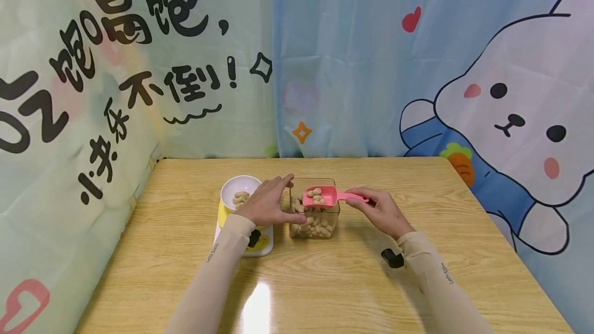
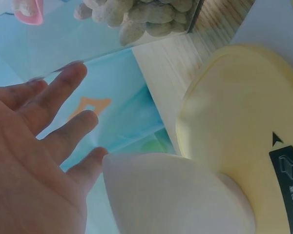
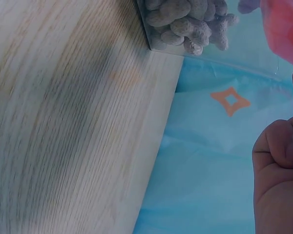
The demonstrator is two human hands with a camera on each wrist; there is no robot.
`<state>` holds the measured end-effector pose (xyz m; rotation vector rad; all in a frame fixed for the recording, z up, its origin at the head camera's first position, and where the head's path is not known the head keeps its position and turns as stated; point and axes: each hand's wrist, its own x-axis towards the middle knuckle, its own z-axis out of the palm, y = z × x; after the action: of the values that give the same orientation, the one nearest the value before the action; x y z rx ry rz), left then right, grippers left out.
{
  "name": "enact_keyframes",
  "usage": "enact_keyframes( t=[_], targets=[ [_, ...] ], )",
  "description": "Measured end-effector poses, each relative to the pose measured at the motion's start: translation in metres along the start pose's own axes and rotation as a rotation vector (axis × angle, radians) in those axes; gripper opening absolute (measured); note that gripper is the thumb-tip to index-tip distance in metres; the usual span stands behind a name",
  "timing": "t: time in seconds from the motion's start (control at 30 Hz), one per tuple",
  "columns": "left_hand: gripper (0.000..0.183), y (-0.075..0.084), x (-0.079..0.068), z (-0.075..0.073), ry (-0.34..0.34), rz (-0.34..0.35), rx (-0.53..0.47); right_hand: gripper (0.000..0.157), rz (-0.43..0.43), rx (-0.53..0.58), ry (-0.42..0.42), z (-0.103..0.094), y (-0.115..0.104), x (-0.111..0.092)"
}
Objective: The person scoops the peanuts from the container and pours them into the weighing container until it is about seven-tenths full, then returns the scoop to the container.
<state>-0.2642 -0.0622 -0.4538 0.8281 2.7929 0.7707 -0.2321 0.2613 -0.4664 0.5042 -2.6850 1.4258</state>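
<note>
My right hand (image 1: 381, 211) grips the handle of a pink scoop (image 1: 330, 196), which carries several peanuts above a clear square container (image 1: 336, 223). Inside the container lie many more unshelled peanuts (image 1: 316, 227). At the container's left side, my left hand (image 1: 269, 202) has its fingers stretched out. In the left wrist view, fingertips (image 2: 77, 69) touch the clear wall. Left of that hand, a white bowl (image 1: 230, 187) with some peanuts sits on a yellow and white kitchen scale (image 1: 223, 214), partly hidden by the hand and forearm.
Everything stands on a wood-grain table (image 1: 325, 282). Behind it hangs a printed blue curtain (image 1: 334, 92), with a pale green one (image 1: 209, 133) at the left. Each wrist wears a small black camera.
</note>
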Motion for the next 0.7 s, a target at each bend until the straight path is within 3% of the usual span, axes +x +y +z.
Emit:
enact_keyframes(
  t=[0.4, 0.7],
  targets=[
    [0.119, 0.001, -0.004, -0.007, 0.010, -0.011, 0.014, 0.035, -0.023, 0.027, 0.006, 0.001, 0.002, 0.000],
    [0.115, -0.013, -0.019, -0.036, 0.154, 0.024, 0.023, 0.034, -0.009, 0.008, 0.001, 0.001, 0.005, 0.000]
  ],
)
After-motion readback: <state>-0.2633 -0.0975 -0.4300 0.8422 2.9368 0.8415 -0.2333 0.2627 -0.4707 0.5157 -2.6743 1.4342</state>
